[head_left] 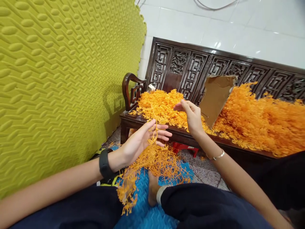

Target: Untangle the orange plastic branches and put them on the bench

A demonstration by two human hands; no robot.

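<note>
Bench: the dark carved bench (173, 82) bears two heaps, a left heap of yellow-orange strands (157, 103) and a right heap of orange strands (264, 124).
Divider: a piece of cardboard (216, 97) stands tilted between the heaps.
Left hand: the left hand (137, 141) is palm up, fingers spread and loosely open, with an orange strand (154, 134) lying across it.
Right hand: the right hand (193, 116) is raised with fingers bent, in front of the left heap; whether it pinches anything I cannot tell, as its fingertips are partly hidden.
Strand: at the left hand's fingers, well apart from the right hand.
Below the hands: a loose orange tangle (158, 159) hangs over the blue mat (141, 210), near the red stool (182, 147).
</note>
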